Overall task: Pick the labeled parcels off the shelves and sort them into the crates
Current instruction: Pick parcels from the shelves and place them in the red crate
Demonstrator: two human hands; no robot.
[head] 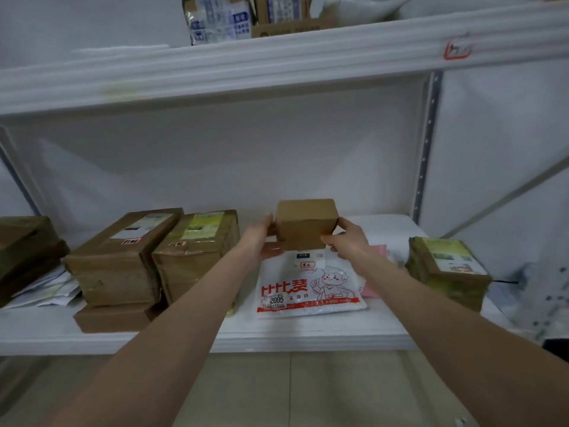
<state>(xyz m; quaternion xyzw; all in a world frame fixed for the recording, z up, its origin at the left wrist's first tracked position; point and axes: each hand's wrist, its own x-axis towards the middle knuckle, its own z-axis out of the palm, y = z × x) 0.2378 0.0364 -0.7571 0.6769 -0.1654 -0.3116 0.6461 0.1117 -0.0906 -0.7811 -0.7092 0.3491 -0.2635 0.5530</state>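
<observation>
A small plain brown cardboard box (304, 223) is held just above the middle shelf (277, 337), over a white mailer bag (311, 288) with red print and a "2005" sticker. My left hand (261, 238) grips the box's left side. My right hand (346, 238) grips its right side, fingers curled round the edge. Both arms reach forward from the bottom of the view. No crate is in sight.
Taped brown parcels with labels (123, 257) (197, 254) are stacked left of the box, another (446, 269) sits at the right. A pink envelope (380, 254) lies under the bag. The upper shelf (277, 63) carries more parcels (218, 20). Papers lie far left.
</observation>
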